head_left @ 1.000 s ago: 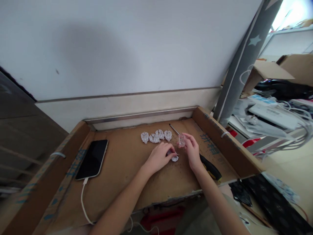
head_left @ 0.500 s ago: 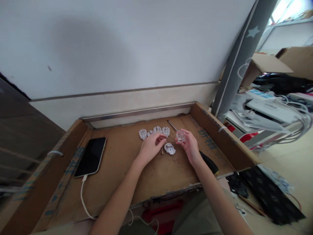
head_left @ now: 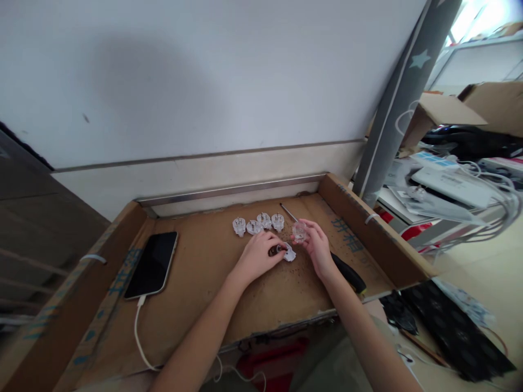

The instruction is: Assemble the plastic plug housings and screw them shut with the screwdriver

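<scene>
My right hand (head_left: 317, 247) holds a clear plastic plug shell (head_left: 299, 232) between thumb and fingers, just above the cardboard. My left hand (head_left: 261, 255) is low over the cardboard, its fingers curled and closed at the left edge of a white plug half (head_left: 290, 252). The fingers cover part of that piece. A small dark patch shows between them, and I cannot make out what it is. Behind my left hand stand several clear plugs with metal pins (head_left: 264, 220) in a loose group. A thin screwdriver (head_left: 288, 212) lies behind the shell, its near end hidden.
A shallow cardboard tray (head_left: 196, 283) with raised sides forms the work surface. At its left lies a phone (head_left: 152, 265) with a white charging cable (head_left: 138, 332). A black-handled tool (head_left: 348, 274) rests beside my right forearm. Dark specks are scattered across the cardboard.
My left hand has moved right and down, and its fingers now meet the white plug half, which sits slightly farther right. The clear shell stays in my right hand, almost unmoved.
</scene>
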The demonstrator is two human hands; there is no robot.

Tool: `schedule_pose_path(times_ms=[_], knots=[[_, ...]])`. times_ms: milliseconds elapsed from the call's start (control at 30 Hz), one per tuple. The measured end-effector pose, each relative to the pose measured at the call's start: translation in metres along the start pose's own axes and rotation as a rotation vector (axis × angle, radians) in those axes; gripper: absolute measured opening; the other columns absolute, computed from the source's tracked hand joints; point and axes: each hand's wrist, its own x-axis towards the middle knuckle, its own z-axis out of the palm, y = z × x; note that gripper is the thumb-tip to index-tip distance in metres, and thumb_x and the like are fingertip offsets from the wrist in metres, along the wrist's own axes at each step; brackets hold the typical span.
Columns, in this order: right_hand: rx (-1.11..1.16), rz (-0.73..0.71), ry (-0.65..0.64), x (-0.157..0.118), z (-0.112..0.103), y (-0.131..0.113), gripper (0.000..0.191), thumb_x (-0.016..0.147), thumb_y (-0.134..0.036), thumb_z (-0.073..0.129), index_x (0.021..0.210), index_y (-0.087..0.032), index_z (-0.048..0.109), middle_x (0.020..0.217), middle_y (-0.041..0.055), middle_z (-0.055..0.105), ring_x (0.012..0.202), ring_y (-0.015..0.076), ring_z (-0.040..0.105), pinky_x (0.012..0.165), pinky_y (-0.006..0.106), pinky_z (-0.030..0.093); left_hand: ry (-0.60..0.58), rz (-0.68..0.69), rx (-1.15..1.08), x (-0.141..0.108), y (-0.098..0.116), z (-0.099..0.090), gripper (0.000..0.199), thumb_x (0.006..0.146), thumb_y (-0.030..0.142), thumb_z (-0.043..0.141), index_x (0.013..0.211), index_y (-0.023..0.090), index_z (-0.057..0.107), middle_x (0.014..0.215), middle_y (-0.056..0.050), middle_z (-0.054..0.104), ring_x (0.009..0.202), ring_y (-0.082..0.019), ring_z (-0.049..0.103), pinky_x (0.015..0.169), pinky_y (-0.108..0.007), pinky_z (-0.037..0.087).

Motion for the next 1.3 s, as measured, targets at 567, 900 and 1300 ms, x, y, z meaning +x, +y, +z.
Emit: schedule_pose_path(times_ms=[567, 900, 1300], knots=[[-0.85, -0.393, 0.061, -0.009, -0.002, 0.008, 0.033, 0.087, -0.042, 0.049, 0.095, -0.01, 0.055, 0.086, 0.0036, 0.055, 0.079, 0.0079, 0.052, 0.078, 0.027, 0.047, 0.168, -0.085, 0.062, 0.002, -0.005, -0.008, 0.02, 0.081, 0.021, 0.056, 0.101, 0.022, 0.058, 0.109, -0.003, 0.061, 0.105, -0.021, 0.051, 0.093, -0.035, 0.038], [-1.343, -0.503, 0.177, -0.055, -0.047, -0.024, 0.037, 0.079, -0.035, 0.051, 0.113, -0.025, 0.057, 0.118, 0.0096, 0.052, 0.113, 0.0283, 0.043, 0.094, 0.048, 0.028, 0.027, 0.003, 0.035, -0.002, 0.006, 0.002, 0.015, 0.083, 0.027, 0.058, 0.097, 0.024, 0.062, 0.1, 0.001, 0.064, 0.099, -0.019, 0.053, 0.092, -0.035, 0.035], [-1.156, -0.668, 0.463, -0.092, -0.073, -0.111, 0.054, 0.068, -0.056, 0.064, 0.113, -0.027, 0.055, 0.09, -0.0005, 0.065, 0.082, 0.0132, 0.063, 0.073, 0.026, 0.051, -0.041, 0.02, 0.067, 0.027, 0.026, 0.027, 0.017, 0.085, 0.035, 0.056, 0.092, 0.022, 0.064, 0.097, -0.002, 0.066, 0.097, -0.021, 0.055, 0.09, -0.038, 0.035]])
